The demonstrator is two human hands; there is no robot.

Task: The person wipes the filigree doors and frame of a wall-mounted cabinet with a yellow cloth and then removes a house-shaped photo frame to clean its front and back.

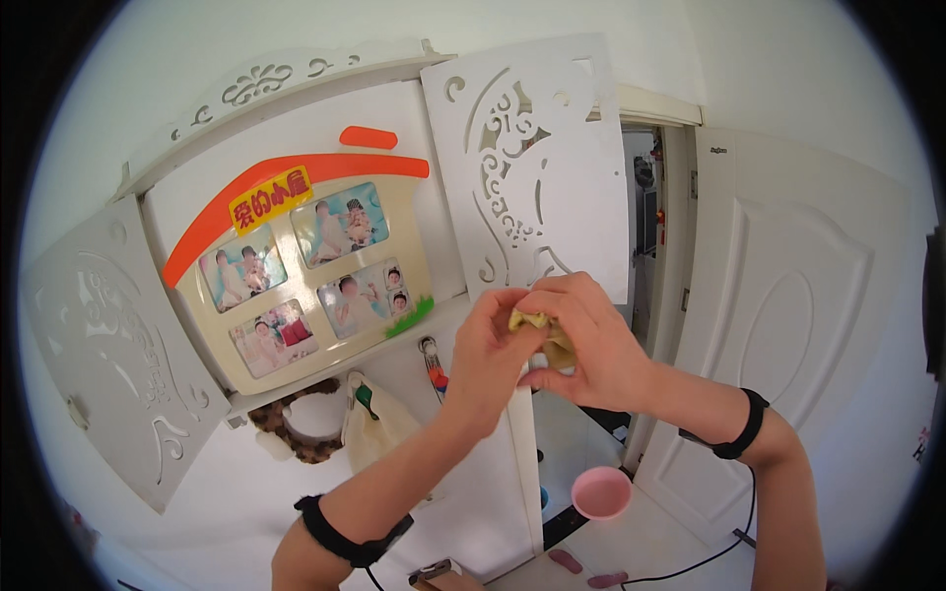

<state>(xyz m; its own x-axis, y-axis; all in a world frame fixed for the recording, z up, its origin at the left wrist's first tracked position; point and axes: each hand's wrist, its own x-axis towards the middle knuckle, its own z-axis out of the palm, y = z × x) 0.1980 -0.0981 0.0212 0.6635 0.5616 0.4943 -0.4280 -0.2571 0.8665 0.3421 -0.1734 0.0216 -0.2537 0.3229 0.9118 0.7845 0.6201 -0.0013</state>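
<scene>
A crumpled yellow cloth (559,350) is held between both hands, in front of the lower edge of a white carved openwork panel (547,185). My left hand (488,354) pinches its upper left part with thumb and fingers. My right hand (591,340) curls over the cloth from the right. Much of the cloth is hidden by the fingers. To the left, a house-shaped photo frame (295,277) with an orange roof strip is on the wall between two open carved panels, the other being a grey-white one (111,347).
Below the frame hang a leopard-print headband (318,449), a cream cloth bag (373,425) and keys (436,369). A white door (783,310) stands open at right. On the floor are a pink basin (601,493), slippers (565,561) and a black cable (684,571).
</scene>
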